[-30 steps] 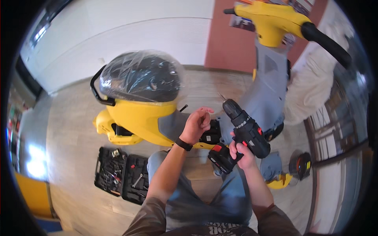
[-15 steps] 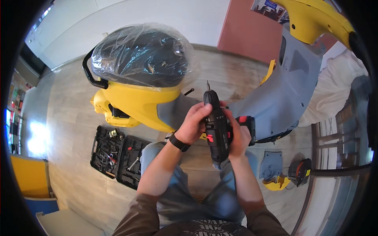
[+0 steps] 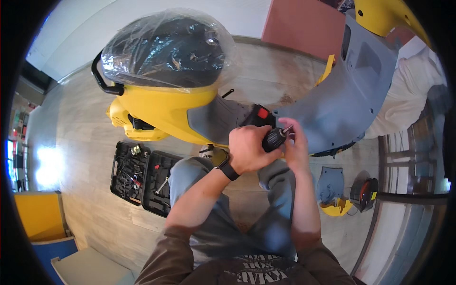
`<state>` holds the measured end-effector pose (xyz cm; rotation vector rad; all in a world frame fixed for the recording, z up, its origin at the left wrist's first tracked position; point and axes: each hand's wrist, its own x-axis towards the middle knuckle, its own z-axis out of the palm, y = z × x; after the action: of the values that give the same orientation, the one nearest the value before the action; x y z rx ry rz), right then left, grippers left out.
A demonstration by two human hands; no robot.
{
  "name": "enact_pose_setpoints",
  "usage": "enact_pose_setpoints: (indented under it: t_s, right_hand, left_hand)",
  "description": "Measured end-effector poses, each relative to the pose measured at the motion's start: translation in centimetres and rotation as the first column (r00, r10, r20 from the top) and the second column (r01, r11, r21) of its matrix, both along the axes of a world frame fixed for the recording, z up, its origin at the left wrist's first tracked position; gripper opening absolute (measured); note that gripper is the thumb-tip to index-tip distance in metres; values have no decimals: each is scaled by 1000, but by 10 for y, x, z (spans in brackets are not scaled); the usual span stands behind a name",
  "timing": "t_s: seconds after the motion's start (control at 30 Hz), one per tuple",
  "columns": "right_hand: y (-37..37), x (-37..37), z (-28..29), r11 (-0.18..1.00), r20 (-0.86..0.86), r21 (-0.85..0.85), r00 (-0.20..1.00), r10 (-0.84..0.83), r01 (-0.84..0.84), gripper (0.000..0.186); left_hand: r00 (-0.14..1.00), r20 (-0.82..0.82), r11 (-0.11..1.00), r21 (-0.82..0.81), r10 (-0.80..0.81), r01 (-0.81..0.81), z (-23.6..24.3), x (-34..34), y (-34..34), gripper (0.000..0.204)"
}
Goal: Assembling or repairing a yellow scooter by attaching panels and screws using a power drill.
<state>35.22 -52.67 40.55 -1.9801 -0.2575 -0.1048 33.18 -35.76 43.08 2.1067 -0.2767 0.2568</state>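
Wrapped around the drill (image 3: 271, 141) with the fingers of the left hand (image 3: 248, 148); bent in close about the bit (image 3: 288, 129) with the fingers of the right hand (image 3: 299, 148), though cannot tell whether pinching it or only touching. Held above the lap, on the near side of the scooter (image 3: 161, 111), with nose pointing toward the right hand and body mostly hidden under the left. Compared with half a second ago: turned from nose-away to nose-right, and passed from a right-hand grip to left-hand support. Judged as an exchange of roles: bearing the drill with the left, leaving the right free for the bit; hence probably handling the bit rather than driving with it. Farther out, set atop the scooter's yellow rear: seat (image 3: 161, 52) under clear plastic. On the floor (image 3: 90, 166) to the left, lying unfolded: case (image 3: 127, 173), with wrench (image 3: 162, 186) in the nearer half. On the floor to the right: grey panel (image 3: 330, 181), yellow piece (image 3: 337, 208) and round black part (image 3: 364, 194).
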Motion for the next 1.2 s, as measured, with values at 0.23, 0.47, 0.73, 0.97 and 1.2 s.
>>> enact_pose_setpoints:
  t_s: [0.23, 0.47, 0.73, 0.97, 1.2]
  right_hand:
    - [1, -3, 4, 855, -78, 476, 958, 275, -206, 23]
    - [-1, -8, 6, 829, -125, 518, 941, 315, -209, 32]
    - [-18, 0, -5, 775, -73, 499, 873, 483, -387, 50]
    - [-14, 7, 5, 691, -158, 718, 946, 283, -87, 42]
    - [-4, 0, 12, 703, -131, 665, 886, 444, -254, 66]
  left_hand:
    - [998, -57, 997, 75, 24, -20, -15, 0, -6, 30]
    - [995, -42, 995, 32, -95, 97, -13, -1, -1, 30]
    - [966, -137, 969, -146, -221, 201, -8, -7, 5, 30]
    - [968, -177, 979, -130, -177, 155, 0, -6, 7, 29]
    - [984, -141, 993, -51, -113, 107, -1, -9, 6, 30]
